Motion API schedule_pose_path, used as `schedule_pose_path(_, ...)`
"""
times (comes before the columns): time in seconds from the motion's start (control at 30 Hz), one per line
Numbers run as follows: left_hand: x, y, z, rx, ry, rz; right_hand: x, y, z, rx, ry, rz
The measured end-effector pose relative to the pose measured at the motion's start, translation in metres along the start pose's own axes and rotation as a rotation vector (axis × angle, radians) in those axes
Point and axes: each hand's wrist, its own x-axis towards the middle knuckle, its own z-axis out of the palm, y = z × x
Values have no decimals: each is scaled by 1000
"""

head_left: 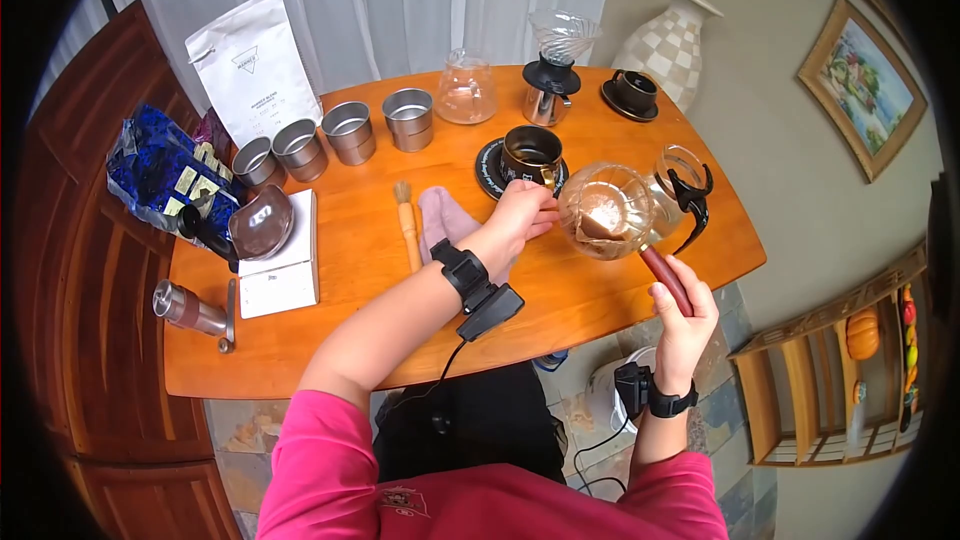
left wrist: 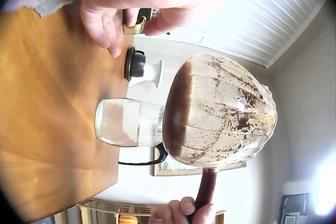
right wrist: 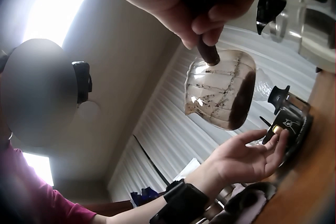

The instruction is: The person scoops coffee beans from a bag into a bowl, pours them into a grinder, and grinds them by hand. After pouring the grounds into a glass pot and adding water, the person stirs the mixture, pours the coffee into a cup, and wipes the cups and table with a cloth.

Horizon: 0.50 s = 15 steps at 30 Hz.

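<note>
My right hand [head_left: 688,315] grips the reddish-brown handle of a ribbed glass coffee pot [head_left: 607,210], raised above the table's right side. Brown liquid lies in its bottom, and dark grounds cling to the inner wall in the left wrist view [left wrist: 226,114]. At the black cup [head_left: 530,152], my left hand [head_left: 518,215] has its thumb and finger at the gold handle [left wrist: 135,27], pinching it. The cup stands on a black saucer [head_left: 488,168] with pale lettering. Just behind the pot is a glass carafe [head_left: 664,202] with a black handle.
A glass dripper [head_left: 563,35], a clear server [head_left: 466,90] and another black cup [head_left: 634,92] stand at the back. Several metal canisters [head_left: 350,135], a white coffee bag [head_left: 255,65] and a scale [head_left: 285,290] are left. A brush [head_left: 407,225] and pink cloth [head_left: 440,215] lie mid-table.
</note>
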Motion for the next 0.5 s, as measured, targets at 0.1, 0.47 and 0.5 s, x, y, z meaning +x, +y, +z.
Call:
schedule_pose_path(0.1, 4, -3, -5, -1, -21, 6, -1, 4, 4, 20, -21, 11)
schedule_pose_path(0.47, -33, -3, 3, -39, -36, 19, -3, 10, 7, 104, -60, 36)
schedule_pose_path(0.5, -46, 1, 3, -51, -40, -6, -3, 10, 7, 122, -70, 47)
